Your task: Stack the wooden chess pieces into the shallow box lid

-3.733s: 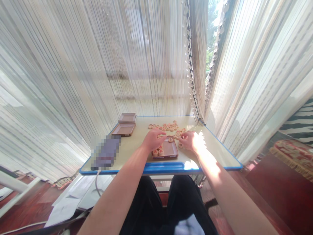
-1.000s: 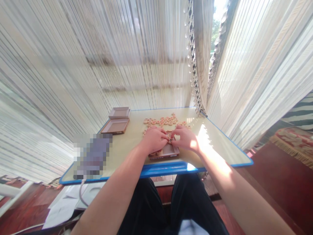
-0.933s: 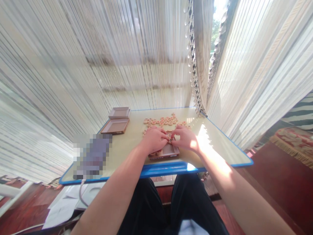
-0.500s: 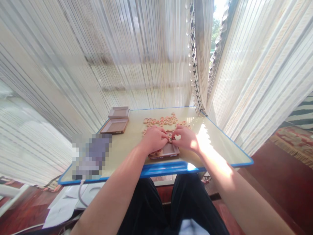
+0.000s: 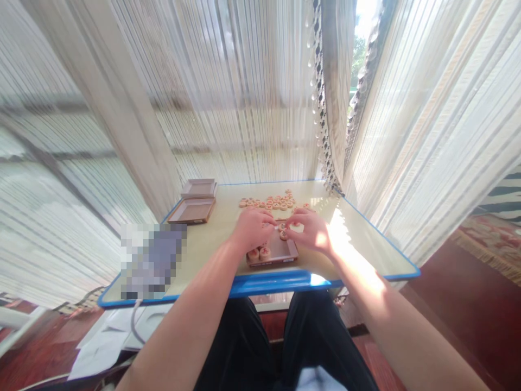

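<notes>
Two brown trays (image 5: pixel 192 210) lie far left on the table (image 5: pixel 211 247), beside curtains (image 5: pixel 244 81).

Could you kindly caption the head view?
Left hand and right hand meet over round wooden discs in a brown tray.

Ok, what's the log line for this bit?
left hand: over tray | right hand: fingertips on piece | tray: few pieces | table: loose pieces

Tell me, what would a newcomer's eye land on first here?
Two bare hands, the left hand and right hand, are close together over a small brown tray at the near edge of the blue-rimmed table. Just beyond them lie scattered round wooden game pieces, with a few in the tray. All around, sheer striped curtains glow with sunlight.
</notes>
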